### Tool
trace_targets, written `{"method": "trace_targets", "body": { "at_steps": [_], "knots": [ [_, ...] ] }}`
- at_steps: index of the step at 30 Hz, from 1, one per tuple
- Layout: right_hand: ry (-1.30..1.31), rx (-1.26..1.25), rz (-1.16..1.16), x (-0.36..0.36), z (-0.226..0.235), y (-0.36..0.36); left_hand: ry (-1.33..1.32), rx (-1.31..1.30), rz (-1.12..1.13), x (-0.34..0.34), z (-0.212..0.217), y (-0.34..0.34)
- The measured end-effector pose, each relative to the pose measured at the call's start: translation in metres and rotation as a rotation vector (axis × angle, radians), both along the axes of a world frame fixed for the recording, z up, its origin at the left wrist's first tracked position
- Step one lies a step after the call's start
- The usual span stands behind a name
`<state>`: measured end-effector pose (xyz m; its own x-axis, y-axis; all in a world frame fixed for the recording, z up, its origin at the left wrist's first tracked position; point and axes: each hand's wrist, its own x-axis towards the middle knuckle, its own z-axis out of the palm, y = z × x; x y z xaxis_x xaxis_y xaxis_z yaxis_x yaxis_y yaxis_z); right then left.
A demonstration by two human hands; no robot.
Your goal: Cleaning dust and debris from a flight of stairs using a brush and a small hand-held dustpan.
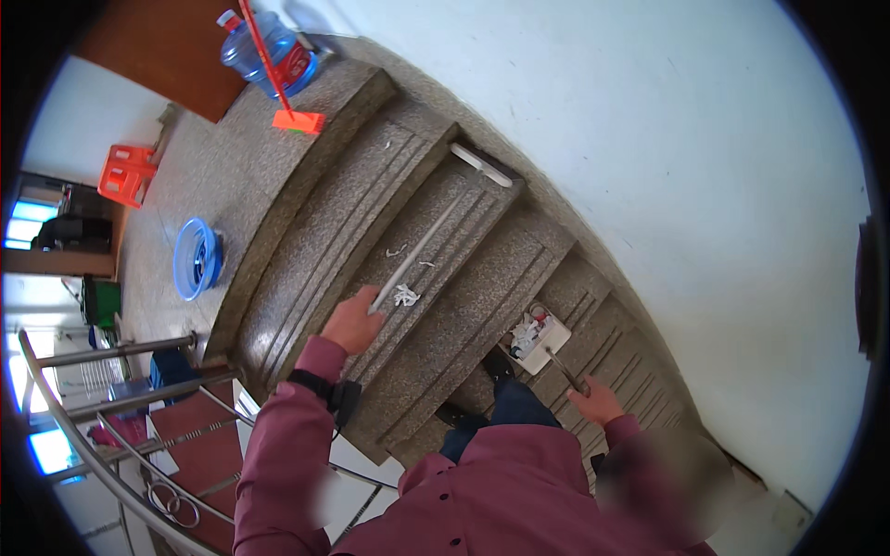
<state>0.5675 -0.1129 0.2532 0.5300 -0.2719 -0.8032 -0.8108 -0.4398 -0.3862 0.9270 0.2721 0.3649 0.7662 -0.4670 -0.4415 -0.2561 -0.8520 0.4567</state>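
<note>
My left hand (352, 320) is closed around the pale grey handle of a broom (422, 248). Its long white head (481, 165) rests on a step near the wall. On that same step, beside the handle, lies a crumpled bunch of white paper scraps (405, 296), with a few thin strips farther up. My right hand (596, 400) grips the handle of a white dustpan (553, 345). The pan sits on a lower step in front of my feet, holding white and reddish litter (530, 332).
Speckled stone stairs (445, 269) curve between a white wall (686, 139) and a metal railing (93, 445). On the upper landing stand a blue basin (197, 259), an orange stool (127, 174), a blue water jug (269, 56) and an orange broom (297, 121).
</note>
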Motion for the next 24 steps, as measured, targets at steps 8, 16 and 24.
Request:
{"method": "trace_targets", "body": {
  "at_steps": [8, 16, 24],
  "knots": [
    [-0.226, -0.083, -0.125, -0.033, 0.000, -0.009, -0.137, 0.145, -0.027, 0.024, -0.020, 0.038],
    [-0.230, -0.016, -0.243, -0.037, 0.004, -0.006, -0.122, 0.221, -0.022, -0.010, -0.010, 0.050],
    [-0.362, -0.159, -0.227, -0.026, 0.009, -0.002, -0.068, 0.191, 0.045, -0.041, 0.069, 0.039]
  ]
}}
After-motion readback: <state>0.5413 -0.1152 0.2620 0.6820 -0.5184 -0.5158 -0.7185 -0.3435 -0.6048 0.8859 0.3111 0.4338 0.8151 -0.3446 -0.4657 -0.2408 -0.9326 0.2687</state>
